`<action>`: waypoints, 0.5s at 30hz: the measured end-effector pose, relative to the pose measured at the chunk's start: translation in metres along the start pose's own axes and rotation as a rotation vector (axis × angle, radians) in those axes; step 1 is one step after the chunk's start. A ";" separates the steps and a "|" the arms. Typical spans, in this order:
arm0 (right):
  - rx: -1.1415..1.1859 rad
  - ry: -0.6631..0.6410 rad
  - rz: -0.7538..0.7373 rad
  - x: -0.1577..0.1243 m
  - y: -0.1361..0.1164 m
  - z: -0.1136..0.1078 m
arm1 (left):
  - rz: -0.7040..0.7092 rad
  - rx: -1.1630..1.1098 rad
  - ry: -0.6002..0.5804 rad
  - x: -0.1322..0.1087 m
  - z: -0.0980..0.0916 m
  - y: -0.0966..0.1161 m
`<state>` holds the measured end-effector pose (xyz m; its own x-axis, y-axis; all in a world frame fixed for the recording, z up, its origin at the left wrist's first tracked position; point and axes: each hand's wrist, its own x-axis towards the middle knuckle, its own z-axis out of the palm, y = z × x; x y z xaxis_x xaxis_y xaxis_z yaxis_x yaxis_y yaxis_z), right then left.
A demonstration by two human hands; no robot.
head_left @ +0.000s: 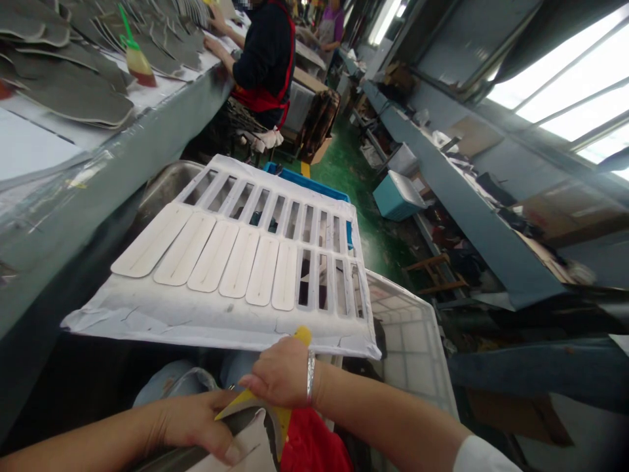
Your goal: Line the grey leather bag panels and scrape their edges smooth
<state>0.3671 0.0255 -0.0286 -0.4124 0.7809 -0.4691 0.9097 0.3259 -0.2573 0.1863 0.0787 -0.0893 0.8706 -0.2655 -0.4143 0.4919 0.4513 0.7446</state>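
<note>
At the bottom of the view, my left hand (204, 419) closes on a cream sheet piece (250, 446) with a grey layer along its edge, thumb on top. My right hand (282, 370), with a silver bracelet at the wrist, is wrapped round a yellow sheet piece (285, 419) that lies against the cream one; its yellow tip shows beyond the knuckles. Just ahead of both hands is a white slotted rack (236, 318), with a row of several cream rounded strips (263, 272) lying over its near slots. Red cloth (314, 442) shows below my right hand.
A workbench (98, 190) at left bears stacked grey pieces (73, 92) and a green-nozzled bottle (137, 62). A co-worker (265, 59) sits beyond. White crate (413, 334) stands right of the rack; a blue-lidded box (398, 193) stands along the green floor (339, 160).
</note>
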 end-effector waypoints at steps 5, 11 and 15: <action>-0.007 -0.039 0.007 0.001 -0.003 -0.006 | 0.110 0.114 -0.011 -0.007 -0.001 0.012; -0.026 -0.034 -0.024 0.002 -0.004 -0.007 | 0.034 0.386 0.204 -0.014 0.009 0.020; -0.020 -0.030 -0.031 -0.001 -0.005 -0.005 | 0.026 0.459 0.286 -0.013 0.020 0.022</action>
<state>0.3627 0.0260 -0.0222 -0.4417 0.7536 -0.4867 0.8970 0.3610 -0.2551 0.1856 0.0751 -0.0565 0.8820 0.0119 -0.4711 0.4709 0.0192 0.8820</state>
